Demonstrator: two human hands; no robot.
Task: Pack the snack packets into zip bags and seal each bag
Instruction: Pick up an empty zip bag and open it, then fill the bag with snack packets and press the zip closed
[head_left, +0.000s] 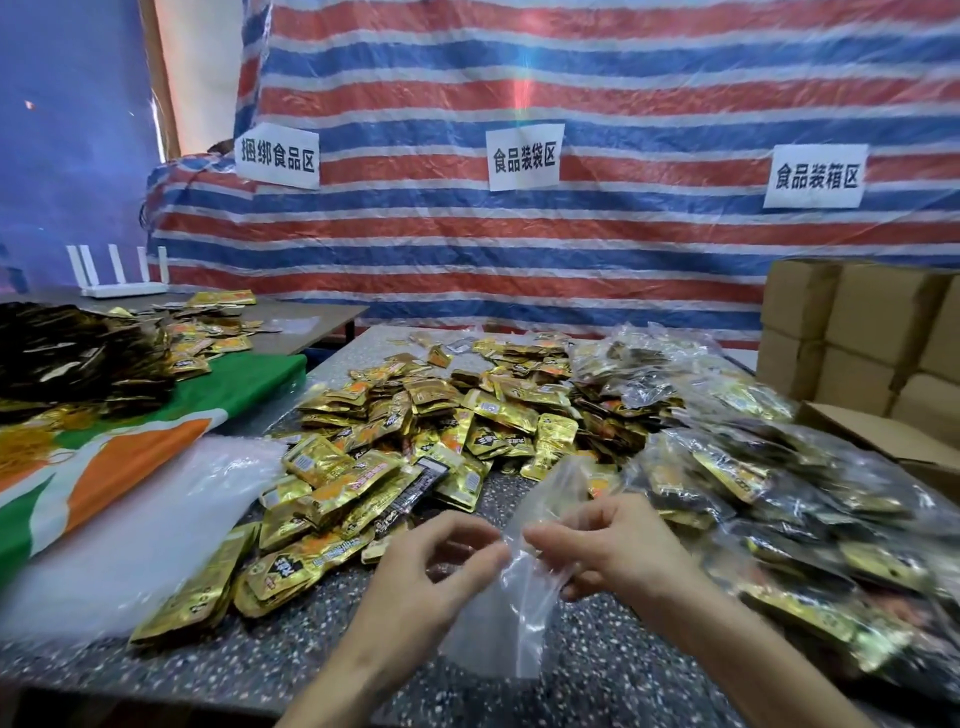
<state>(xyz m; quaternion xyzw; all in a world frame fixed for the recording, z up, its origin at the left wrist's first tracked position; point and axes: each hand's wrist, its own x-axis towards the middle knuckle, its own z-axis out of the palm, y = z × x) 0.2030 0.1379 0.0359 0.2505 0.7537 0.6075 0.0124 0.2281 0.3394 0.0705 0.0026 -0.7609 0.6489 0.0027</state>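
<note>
An empty clear zip bag (511, 618) hangs between my hands above the near edge of the speckled table (597, 670). My left hand (431, 566) pinches the bag's top edge from the left and my right hand (618, 551) pinches it from the right. A wide heap of gold snack packets (415, 441) covers the middle of the table just beyond my hands. On the right lie several filled zip bags (779, 493) in a pile.
A stack of empty clear bags (140, 525) lies at the left on a green, orange and white cloth (130, 457). Cardboard boxes (857, 332) stand at the right. A striped tarp (519, 249) with paper signs hangs behind. More packets (208, 332) cover a side table at the left.
</note>
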